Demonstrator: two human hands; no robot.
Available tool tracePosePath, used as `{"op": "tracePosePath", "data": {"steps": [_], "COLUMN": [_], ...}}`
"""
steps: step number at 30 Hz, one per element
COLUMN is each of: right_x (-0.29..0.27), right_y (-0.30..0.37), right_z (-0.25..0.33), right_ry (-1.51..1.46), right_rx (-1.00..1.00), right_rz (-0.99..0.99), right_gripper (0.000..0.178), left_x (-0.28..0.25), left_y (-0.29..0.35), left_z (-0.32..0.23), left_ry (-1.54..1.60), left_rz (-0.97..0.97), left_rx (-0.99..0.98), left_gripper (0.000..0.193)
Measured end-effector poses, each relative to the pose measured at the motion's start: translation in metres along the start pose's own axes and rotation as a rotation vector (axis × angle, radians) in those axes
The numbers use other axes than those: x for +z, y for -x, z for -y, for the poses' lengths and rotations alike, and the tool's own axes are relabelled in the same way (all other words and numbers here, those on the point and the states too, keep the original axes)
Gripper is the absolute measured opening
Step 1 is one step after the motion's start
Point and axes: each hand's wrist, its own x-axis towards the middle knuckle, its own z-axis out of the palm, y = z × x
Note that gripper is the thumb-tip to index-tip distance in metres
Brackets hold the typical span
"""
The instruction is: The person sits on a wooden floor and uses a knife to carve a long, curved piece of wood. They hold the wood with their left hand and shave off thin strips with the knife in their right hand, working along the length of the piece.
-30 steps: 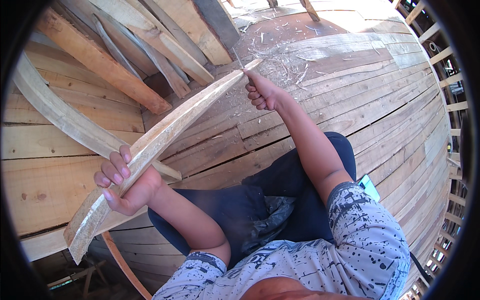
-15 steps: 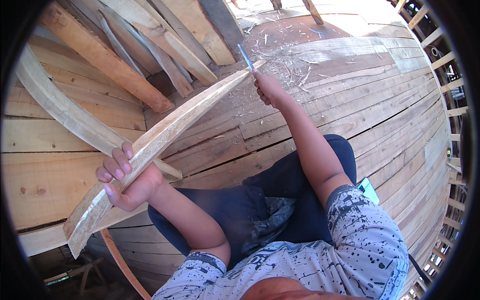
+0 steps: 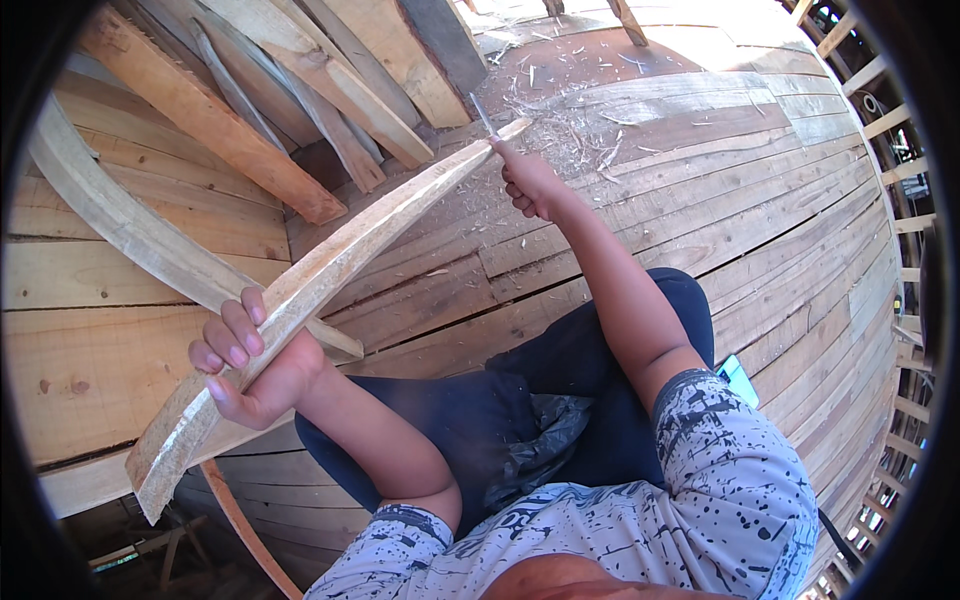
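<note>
A long, slightly curved piece of timber slants across the view from lower left to upper middle. My left hand is wrapped round its lower part, fingers over the far side and thumb on the near side. At the timber's far, tapered end, my right hand is closed round a knife; the handle is hidden in the fist. Its narrow blade points up and away, lying against or just beside the tip; which of these I cannot tell.
Wood shavings are strewn over the plank floor beyond my right hand. Rough boards lean at the upper left, near a curved beam. A light-blue phone-like object lies by my right elbow. Slatted framing runs along the right.
My right hand has shifted slightly left and nearer along the timber, and the blade has turned, now showing narrower and grey. My left hand keeps its grip, the timber's near end dipping slightly.
</note>
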Motion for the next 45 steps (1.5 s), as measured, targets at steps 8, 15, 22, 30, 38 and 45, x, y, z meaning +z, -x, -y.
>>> {"op": "tracePosePath", "data": {"steps": [8,15,22,30,38,45], "right_x": [-0.011,0.007,0.035,0.005,-0.009,0.005], "right_y": [-0.003,0.04,0.108,0.059,0.016,0.018], "right_z": [0.002,0.022,0.014,-0.016,-0.024,-0.024], "right_ry": [-0.204,-0.066,0.378,0.181,-0.165,-0.106], "right_rx": [0.092,-0.111,-0.724,-0.519,-0.172,-0.217], "right_rz": [0.33,0.255,-0.011,-0.224,-0.099,-0.03], "right_gripper": [0.059,0.055,0.042,0.033,0.036,0.044], "left_x": [-0.003,0.004,0.025,0.04,0.042,0.039], "left_y": [-0.001,-0.001,0.006,0.02,0.03,0.031], "left_z": [0.0,0.003,0.003,0.0,-0.002,-0.002], "left_ry": [-0.011,-0.001,-0.067,-0.041,-0.043,-0.041], "left_rz": [0.018,-0.031,-0.165,-0.023,0.127,0.174], "left_rx": [0.005,0.006,0.023,0.024,0.056,0.056], "left_gripper": [0.014,0.012,0.009,0.01,0.011,0.011]}}
